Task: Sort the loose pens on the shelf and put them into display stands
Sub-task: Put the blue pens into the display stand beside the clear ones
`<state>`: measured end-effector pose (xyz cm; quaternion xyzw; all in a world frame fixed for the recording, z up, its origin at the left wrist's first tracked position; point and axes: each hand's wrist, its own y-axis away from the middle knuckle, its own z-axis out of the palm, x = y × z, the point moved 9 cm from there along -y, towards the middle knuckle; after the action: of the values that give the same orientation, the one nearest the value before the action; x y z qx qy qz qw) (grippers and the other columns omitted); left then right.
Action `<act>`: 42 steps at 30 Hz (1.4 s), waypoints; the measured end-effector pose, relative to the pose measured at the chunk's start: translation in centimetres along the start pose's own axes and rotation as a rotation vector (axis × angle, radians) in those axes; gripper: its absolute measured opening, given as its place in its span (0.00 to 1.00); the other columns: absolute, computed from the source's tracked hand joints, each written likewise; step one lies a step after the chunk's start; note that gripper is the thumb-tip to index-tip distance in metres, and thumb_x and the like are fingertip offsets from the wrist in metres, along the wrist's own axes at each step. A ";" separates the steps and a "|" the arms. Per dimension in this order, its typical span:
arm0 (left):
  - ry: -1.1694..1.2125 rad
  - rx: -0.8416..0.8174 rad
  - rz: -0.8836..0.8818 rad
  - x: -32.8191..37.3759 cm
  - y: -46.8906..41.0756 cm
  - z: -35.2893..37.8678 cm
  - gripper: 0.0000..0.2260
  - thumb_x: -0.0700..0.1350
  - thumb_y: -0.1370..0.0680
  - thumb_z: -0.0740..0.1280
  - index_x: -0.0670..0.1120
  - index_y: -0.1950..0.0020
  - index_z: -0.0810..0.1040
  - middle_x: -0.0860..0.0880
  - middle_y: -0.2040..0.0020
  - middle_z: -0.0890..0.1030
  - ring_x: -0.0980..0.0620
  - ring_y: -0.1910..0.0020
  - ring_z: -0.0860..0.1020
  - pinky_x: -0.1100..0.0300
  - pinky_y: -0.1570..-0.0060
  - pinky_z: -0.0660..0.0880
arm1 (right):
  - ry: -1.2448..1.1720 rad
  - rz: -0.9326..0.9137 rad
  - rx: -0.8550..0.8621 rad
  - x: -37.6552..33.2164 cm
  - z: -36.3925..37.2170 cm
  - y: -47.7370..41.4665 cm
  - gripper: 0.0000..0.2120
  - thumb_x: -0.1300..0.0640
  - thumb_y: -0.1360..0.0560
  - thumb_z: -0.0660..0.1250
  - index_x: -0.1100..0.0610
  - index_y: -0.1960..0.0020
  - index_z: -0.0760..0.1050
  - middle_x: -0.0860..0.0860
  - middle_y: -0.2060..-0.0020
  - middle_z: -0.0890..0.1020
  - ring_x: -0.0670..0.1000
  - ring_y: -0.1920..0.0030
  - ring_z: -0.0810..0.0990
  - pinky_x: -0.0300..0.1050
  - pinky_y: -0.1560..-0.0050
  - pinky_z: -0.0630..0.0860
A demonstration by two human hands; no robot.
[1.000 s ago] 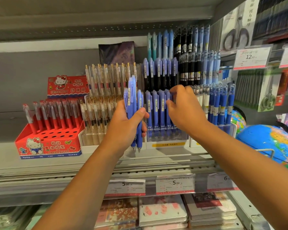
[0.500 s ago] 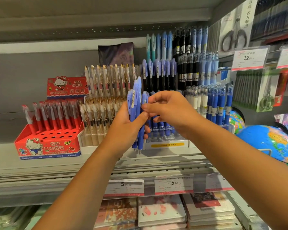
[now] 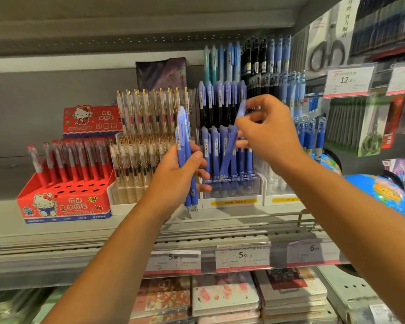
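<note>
My left hand (image 3: 177, 176) grips a small bunch of blue pens (image 3: 185, 146), upright, in front of the shelf. My right hand (image 3: 269, 134) pinches a single blue pen (image 3: 230, 148) by its upper end; the pen slants down to the left, its tip over the clear display stand (image 3: 232, 190) that holds rows of matching blue pens. Above that stand are higher tiers of blue-and-black pens (image 3: 220, 101).
A red cartoon-cat stand (image 3: 63, 197) of red pens sits at the left, a clear stand of gold-clip pens (image 3: 138, 146) beside it. More blue pens (image 3: 309, 134) and a globe (image 3: 384, 195) lie to the right. Price tags (image 3: 242, 257) line the shelf edge; notebooks lie below.
My right hand took one pen from the bunch in my left hand and carried it rightward, over the blue pen stand. The left hand stayed roughly in place.
</note>
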<state>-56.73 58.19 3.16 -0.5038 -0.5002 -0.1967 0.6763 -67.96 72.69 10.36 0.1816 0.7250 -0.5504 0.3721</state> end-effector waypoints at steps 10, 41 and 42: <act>-0.018 -0.031 0.016 -0.2 0.0 0.0 0.07 0.44 0.17 0.60 0.48 0.40 0.74 0.49 0.59 0.82 0.51 0.64 0.79 0.55 0.60 0.80 | 0.570 -0.255 0.050 -0.8 0.2 -0.5 0.14 0.59 0.20 0.63 0.59 0.36 0.69 0.54 0.52 0.77 0.52 0.56 0.75 0.47 0.56 0.72; -0.135 -0.133 0.059 0.0 0.2 0.9 0.07 0.42 0.17 0.61 0.49 0.41 0.74 0.57 0.62 0.85 0.60 0.62 0.83 0.66 0.67 0.78 | 0.049 0.040 -0.305 -0.9 5.2 2.0 0.06 0.62 0.27 0.74 0.61 0.54 0.79 0.57 0.64 0.81 0.48 0.68 0.83 0.43 0.68 0.81; -0.137 -0.122 0.044 -0.2 0.1 0.6 0.07 0.43 0.18 0.61 0.50 0.41 0.75 0.56 0.60 0.85 0.58 0.60 0.84 0.64 0.66 0.79 | 0.041 0.048 -0.295 -0.8 4.8 1.9 0.04 0.63 0.27 0.73 0.61 0.53 0.79 0.58 0.62 0.83 0.51 0.63 0.85 0.47 0.65 0.83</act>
<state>-57.07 58.74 2.95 -0.5669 -0.5214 -0.1770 0.6128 -64.54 68.96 9.10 0.1534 0.8007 -0.4251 0.3931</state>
